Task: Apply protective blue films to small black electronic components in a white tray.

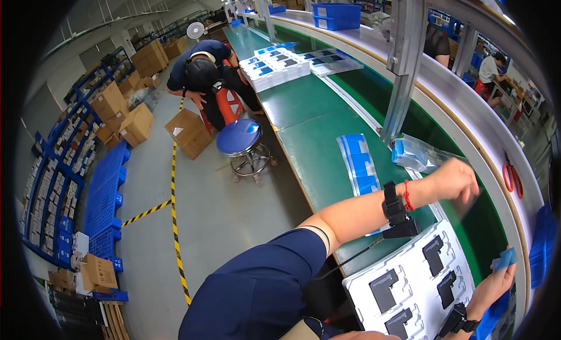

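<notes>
My left hand (451,181) is over the right side of the green bench, its fingers curled down and partly blurred; whatever they hold, if anything, is hidden. A black strap device and a red string circle that wrist. My right hand (495,286), low at the right, pinches a small piece of blue film (504,259). Between my arms lies a white moulded tray (414,280) with several flat black parts (383,291) in its recesses. Beyond my left forearm lies a strip of blue film sheets (357,160). A clear plastic bag with blue pieces (414,154) is beside my left hand.
Stacked white trays (279,72) stand farther along the green bench (318,115). A metal post (405,65) rises from the bench. Red-handled scissors (512,177) lie on the right ledge. A blue stool (239,136) and a bent-over person (201,68) are at the left.
</notes>
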A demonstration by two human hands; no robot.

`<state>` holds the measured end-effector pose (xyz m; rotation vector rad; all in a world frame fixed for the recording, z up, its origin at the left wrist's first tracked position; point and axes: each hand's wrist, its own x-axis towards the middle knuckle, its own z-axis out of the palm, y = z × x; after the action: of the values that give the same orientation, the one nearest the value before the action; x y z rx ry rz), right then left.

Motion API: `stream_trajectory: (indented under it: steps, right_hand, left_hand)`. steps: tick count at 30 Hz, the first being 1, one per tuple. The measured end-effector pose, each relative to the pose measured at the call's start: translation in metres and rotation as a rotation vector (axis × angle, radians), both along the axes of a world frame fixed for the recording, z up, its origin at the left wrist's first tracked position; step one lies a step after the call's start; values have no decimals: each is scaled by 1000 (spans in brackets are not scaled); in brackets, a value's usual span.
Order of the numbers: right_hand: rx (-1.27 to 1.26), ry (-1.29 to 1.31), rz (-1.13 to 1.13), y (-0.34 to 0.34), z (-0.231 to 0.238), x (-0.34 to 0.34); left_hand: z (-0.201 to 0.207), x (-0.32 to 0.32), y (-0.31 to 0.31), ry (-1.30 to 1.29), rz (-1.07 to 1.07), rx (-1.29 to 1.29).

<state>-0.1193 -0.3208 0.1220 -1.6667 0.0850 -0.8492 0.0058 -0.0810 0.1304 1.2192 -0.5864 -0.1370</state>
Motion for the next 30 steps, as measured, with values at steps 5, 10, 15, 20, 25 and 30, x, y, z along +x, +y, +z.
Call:
stream_trajectory:
  steps: [5, 10, 15, 20, 25, 30]
  right_hand:
    - [-128, -17, 13, 8, -2, 1]
    - [-418, -123, 45, 19, -8, -6]
    - [-818, -282, 45, 31, 5, -12]
    - [-910, -335, 36, 33, 6, -13]
    - [-922, -314, 62, 29, 4, -12]
    - [-201, 7, 334, 28, -1, -9]
  left_hand:
    - [-7, -31, -20, 75, -399, 39]
    - [1, -38, -13, 239, -515, 114]
    - [-4, -34, -18, 322, -460, 89]
    - [-8, -35, -22, 405, -495, 34]
    - [-5, -35, -20, 389, -505, 32]
    - [-3, -36, -19, 221, -353, 21]
